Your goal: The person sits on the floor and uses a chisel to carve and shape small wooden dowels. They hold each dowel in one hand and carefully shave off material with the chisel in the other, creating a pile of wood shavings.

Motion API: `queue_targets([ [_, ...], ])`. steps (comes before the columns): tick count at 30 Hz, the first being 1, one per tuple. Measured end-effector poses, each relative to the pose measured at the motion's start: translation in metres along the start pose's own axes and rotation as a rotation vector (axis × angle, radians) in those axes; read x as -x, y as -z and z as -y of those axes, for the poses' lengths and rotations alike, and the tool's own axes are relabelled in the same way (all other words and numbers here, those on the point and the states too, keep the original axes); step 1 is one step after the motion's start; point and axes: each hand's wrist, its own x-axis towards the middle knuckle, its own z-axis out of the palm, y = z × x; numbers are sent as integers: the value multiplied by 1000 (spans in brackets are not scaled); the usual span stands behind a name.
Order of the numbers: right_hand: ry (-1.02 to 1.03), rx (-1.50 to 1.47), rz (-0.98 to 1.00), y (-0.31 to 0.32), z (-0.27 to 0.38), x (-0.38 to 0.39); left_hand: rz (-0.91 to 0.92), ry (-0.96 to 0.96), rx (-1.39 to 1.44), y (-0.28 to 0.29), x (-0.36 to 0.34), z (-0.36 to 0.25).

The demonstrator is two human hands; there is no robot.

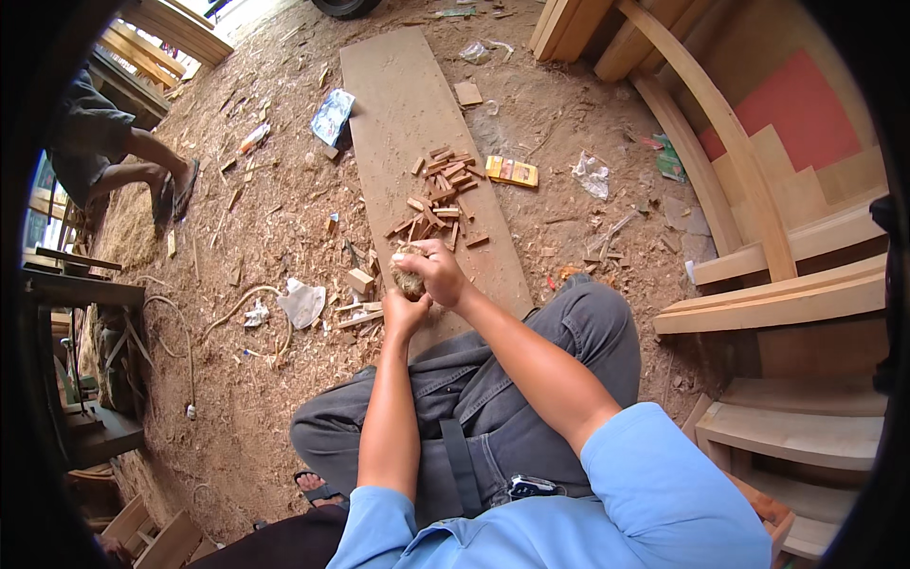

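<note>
My right hand [434, 270] is closed round a rough, straw-coloured fibrous bundle [408, 278], with the thumb across it. Just below, my left hand [406, 310] grips the lower end of the same bundle, its fingers partly hidden. Both hands are over a long brown board [389, 85] lying on the ground in front of my crossed legs. A loose pile of small reddish-brown wood blocks [445, 180] lies on the board just beyond my hands.
A person's legs in sandals [152, 171] are at upper left. A dark workbench [95, 294] and beige cord [190, 360] are at left. Wooden furniture frames [768, 313] line the right side. Plastic litter [303, 303], a yellow packet [512, 171] and offcuts lie on the shavings-strewn ground.
</note>
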Motion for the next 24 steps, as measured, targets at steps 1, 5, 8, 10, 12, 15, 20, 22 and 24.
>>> queue_targets([
  [1, -61, -33, -32, -1, 0, 1, 19, 48, -25, 0, 1, 1],
  [5, -24, 123, -7, -3, 3, 1, -115, -185, 23, -3, -1, 3],
  [8, -56, 38, -30, -4, 2, 4, -32, -73, -12, -3, 2, 5],
  [10, -9, 107, 13, -3, 2, 3, 26, 43, 85, -2, 2, 5],
  [12, 57, 133, -8, -2, 1, 2, -87, -180, 75, -3, 3, 4],
  [15, -86, 57, -53, -2, -1, 5, 65, 76, 107, -1, 2, 5],
  [20, 110, 52, -34, -3, 1, 3, 40, 9, 117, -1, 0, 10],
  [22, -6, -36, -26, -2, 3, 3, 5, 9, 66, -4, -3, 11],
  [24, -38, 34, -29, -3, 6, 4, 18, 45, 36, -5, -2, 13],
])
